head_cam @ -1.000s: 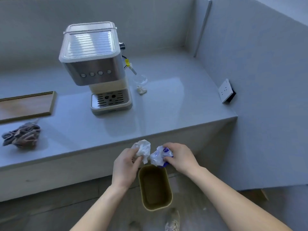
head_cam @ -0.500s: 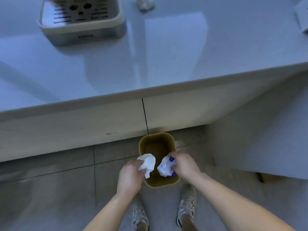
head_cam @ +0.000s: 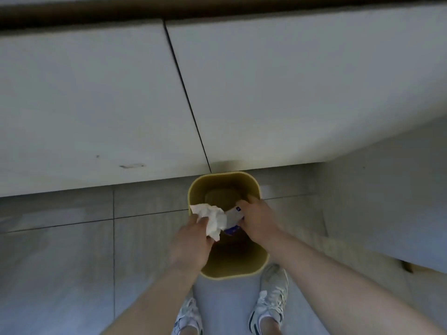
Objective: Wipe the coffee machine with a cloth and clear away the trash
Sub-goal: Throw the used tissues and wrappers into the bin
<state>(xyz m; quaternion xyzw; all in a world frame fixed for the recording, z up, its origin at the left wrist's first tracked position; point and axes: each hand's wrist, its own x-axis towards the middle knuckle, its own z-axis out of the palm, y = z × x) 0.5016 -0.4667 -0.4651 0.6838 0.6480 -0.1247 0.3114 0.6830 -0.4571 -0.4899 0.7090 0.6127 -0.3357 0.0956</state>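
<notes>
Trash step nearly done, judging by pose: both hands were over the mouth of the yellow bin [head_cam: 251, 187] on the floor, against the cabinet front [head_cam: 96, 105]. Left hand [head_cam: 191, 245] pinched a crumpled white tissue [head_cam: 212, 220]; right hand [head_cam: 257, 221] was closed on a pale wrapper w/ blue print [head_cam: 233, 222]. Neither dropped yet. Bin looked empty inside. Coffee machine out of view, so wipe status unknown.

Bin [head_cam: 251, 189]: smooth matt plastic, mustard yellow. Left-hand wad [head_cam: 212, 220]: crumpled white paper. Right-hand wrapper [head_cam: 233, 217]: thin crinkly film, white/blue print. Cabinet fronts [head_cam: 96, 105]: matt, smooth, scuffed. Floor tiles [head_cam: 60, 257]: matt grey. Shoes [head_cam: 272, 301]: mesh fabric.
</notes>
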